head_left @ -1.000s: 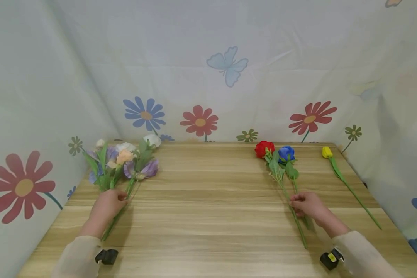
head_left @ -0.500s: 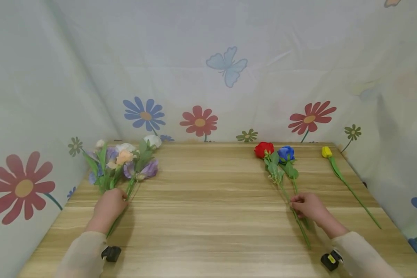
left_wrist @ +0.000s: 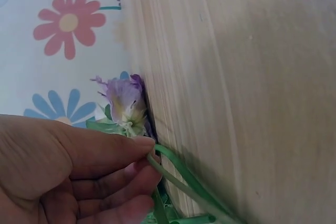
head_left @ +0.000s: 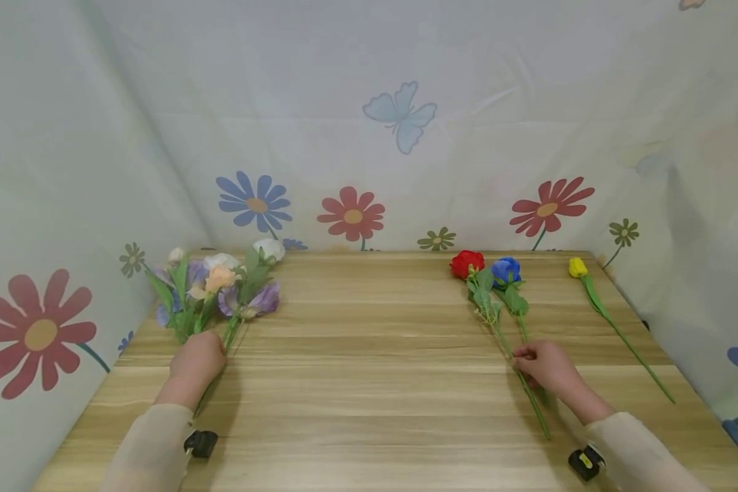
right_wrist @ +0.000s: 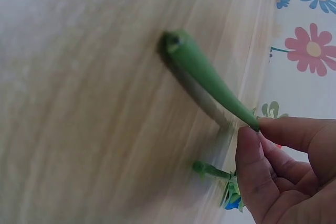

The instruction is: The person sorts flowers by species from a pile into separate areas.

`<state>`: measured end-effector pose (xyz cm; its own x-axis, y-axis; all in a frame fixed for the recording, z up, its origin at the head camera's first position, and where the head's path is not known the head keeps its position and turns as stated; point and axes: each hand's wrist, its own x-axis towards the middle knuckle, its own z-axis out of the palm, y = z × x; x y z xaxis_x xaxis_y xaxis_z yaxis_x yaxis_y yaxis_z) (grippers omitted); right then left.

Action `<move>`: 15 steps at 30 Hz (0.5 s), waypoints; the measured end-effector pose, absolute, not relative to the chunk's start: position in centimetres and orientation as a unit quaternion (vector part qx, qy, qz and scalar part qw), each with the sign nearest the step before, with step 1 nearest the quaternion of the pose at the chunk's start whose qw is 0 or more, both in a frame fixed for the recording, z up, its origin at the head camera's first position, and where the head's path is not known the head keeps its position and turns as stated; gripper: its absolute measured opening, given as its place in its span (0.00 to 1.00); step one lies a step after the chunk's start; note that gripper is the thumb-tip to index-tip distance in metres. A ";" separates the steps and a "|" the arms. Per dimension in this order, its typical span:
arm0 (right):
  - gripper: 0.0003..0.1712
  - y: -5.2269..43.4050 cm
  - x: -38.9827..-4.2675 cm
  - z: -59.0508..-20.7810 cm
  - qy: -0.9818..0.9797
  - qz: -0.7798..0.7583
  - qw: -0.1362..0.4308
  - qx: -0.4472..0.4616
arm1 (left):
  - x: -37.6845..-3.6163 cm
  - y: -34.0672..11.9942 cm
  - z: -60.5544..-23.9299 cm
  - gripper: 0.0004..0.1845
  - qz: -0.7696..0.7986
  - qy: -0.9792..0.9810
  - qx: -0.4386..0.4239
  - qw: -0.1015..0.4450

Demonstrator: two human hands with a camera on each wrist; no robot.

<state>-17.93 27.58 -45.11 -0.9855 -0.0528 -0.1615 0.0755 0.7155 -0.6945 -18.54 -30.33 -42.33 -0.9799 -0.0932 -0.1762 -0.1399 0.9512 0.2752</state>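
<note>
At the table's left, my left hand (head_left: 198,359) pinches a thin green stem between thumb and fingers. A purple flower (left_wrist: 125,100) shows just past the thumb in the left wrist view. Purple, white and peach artificial flowers (head_left: 220,277) lie bunched beyond that hand, their lower stems partly hidden by it. My right hand (head_left: 549,367) pinches the stem (right_wrist: 210,80) of a red rose (head_left: 467,264) between thumb and forefinger; the cut end points back toward me. Beside it lies a blue rose (head_left: 506,271), its stem running behind the right hand.
A yellow tulip (head_left: 578,268) lies along the right side of the wooden table (head_left: 369,383). Cloth walls (head_left: 320,137) printed with flowers and a butterfly enclose the back and both sides.
My left hand and forearm have shifted slightly to the right and forward, its fingers closing over the stem. The red rose's stem end has swung slightly right; the right hand barely moves.
</note>
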 end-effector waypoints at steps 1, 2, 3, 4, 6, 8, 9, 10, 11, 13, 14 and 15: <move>0.16 27.5 -17.9 -45.0 0.923 -0.376 0.085 0.006 | -18.5 -30.3 -42.3 0.21 0.147 0.984 -0.057 0.079; 0.16 27.5 -17.9 -45.0 0.923 -0.375 0.085 0.006 | -18.6 -30.4 -42.3 0.18 0.148 0.985 -0.053 0.075; 0.16 27.5 -17.9 -44.9 0.923 -0.374 0.085 0.005 | -18.6 -30.5 -42.4 0.15 0.149 0.985 -0.049 0.072; 0.16 27.4 -17.9 -44.9 0.923 -0.374 0.085 0.004 | -18.6 -30.5 -42.4 0.11 0.151 0.985 -0.045 0.072; 0.16 27.4 -17.8 -44.8 0.923 -0.374 0.085 0.004 | -18.7 -30.7 -42.4 0.07 0.154 0.985 -0.037 0.068; 0.17 27.4 -17.8 -44.8 0.923 -0.374 0.087 0.005 | -18.7 -30.8 -42.4 0.11 0.157 0.985 -0.027 0.067; 0.17 27.4 -17.8 -44.7 0.923 -0.375 0.089 0.006 | -18.7 -30.8 -42.3 0.11 0.160 0.984 -0.024 0.069; 0.17 27.4 -17.8 -44.7 0.922 -0.376 0.091 0.007 | -18.7 -30.8 -42.2 0.11 0.162 0.984 -0.018 0.071; 0.17 27.4 -17.9 -44.7 0.922 -0.376 0.093 0.008 | -18.6 -30.9 -42.2 0.12 0.167 0.983 -0.013 0.072; 0.18 27.5 -17.9 -44.6 0.922 -0.375 0.096 0.007 | -18.6 -30.9 -42.0 0.11 0.182 0.980 -0.007 0.079; 0.18 27.5 -17.9 -44.6 0.922 -0.375 0.097 0.008 | -18.6 -31.0 -42.0 0.11 0.191 0.978 -0.003 0.082; 0.18 27.5 -18.0 -44.6 0.922 -0.375 0.098 0.007 | -18.6 -31.1 -41.9 0.11 0.201 0.976 -0.002 0.086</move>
